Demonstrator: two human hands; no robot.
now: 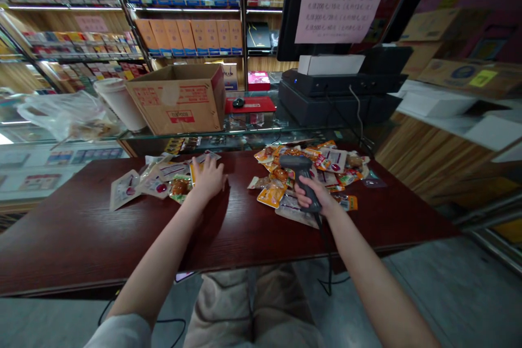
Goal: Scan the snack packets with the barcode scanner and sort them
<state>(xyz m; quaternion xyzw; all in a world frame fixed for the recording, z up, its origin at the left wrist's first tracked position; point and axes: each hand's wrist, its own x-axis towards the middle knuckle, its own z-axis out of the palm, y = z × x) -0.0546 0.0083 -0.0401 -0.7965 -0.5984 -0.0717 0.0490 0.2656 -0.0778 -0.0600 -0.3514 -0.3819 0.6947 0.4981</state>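
Partway, I'd guess: smaller snack-pouch pile [157,180] toward table's [236,234] far-left corner, left hand [209,176] open over it; larger pile [272,194] toward far-right, right hand [317,196] gripping barcode scanner [296,162].

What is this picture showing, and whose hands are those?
There's no robot here, just one person's two bare hands. The picture comes from a camera worn on that person's head, looking forward and down, so you see nearly what they see. The right hand holds a dark scanner over the bigger pile of packets. The left hand is at the smaller pile of packets; I can't tell whether it grips one. Both piles lie on a dark red table. Behind it stands an open cardboard box.
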